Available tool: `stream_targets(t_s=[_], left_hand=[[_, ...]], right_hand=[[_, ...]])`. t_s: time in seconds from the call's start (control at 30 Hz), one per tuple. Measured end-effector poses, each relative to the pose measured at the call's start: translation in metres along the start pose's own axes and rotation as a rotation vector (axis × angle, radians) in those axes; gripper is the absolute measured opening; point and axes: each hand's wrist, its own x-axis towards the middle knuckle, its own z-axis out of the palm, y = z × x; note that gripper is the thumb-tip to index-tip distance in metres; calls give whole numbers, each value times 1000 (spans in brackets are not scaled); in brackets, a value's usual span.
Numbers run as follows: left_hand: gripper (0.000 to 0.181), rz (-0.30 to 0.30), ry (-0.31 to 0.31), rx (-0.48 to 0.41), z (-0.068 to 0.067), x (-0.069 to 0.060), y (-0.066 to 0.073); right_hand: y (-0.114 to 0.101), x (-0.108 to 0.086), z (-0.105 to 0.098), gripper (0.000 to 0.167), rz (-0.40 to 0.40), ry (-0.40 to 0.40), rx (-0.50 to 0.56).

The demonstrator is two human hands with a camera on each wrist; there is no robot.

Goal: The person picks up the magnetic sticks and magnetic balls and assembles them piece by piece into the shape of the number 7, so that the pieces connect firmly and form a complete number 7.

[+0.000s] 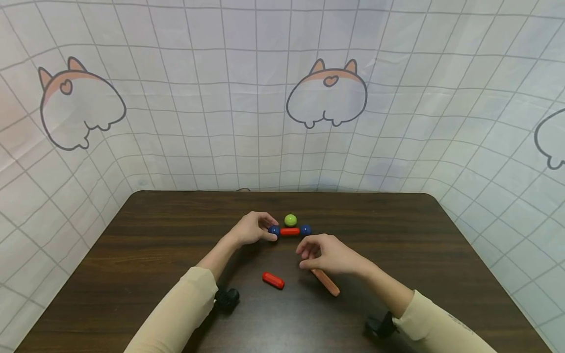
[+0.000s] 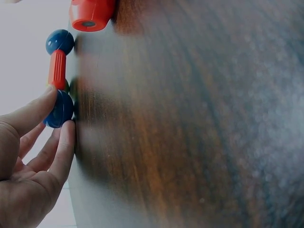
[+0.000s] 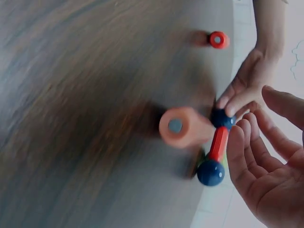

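My left hand [image 1: 250,229] pinches a dark blue ball [image 1: 274,230] between thumb and fingers. That ball meets one end of a short red magnetic rod [image 1: 290,231], and a second blue ball [image 1: 305,230] sits at the rod's other end. Just behind the rod lies a lime green ball [image 1: 290,220], mostly hidden in both wrist views. My right hand [image 1: 330,255] hovers over the far end of a longer orange rod [image 1: 326,283], fingers loosely bent with nothing between them. In the right wrist view, the orange rod [image 3: 178,126] shows a grey metal disc at its end.
A loose red rod [image 1: 273,280] lies on the dark wooden table [image 1: 176,211], between the two forearms. Each wrist carries a black camera. Behind the table's far edge hangs a white gridded curtain [image 1: 198,122] with cartoon animal drawings.
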Motion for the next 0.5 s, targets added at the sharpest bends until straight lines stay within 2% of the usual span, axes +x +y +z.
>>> stream_targets(t_s=[0.27,0.5], left_hand=[[29,-2,-4,-10,0,-1,2],[29,-2,1,3,1,1,-2]], right_hand=[[13,-9,-9,27,31,43,-23],[22,-16,-11,34,105,39,-19]])
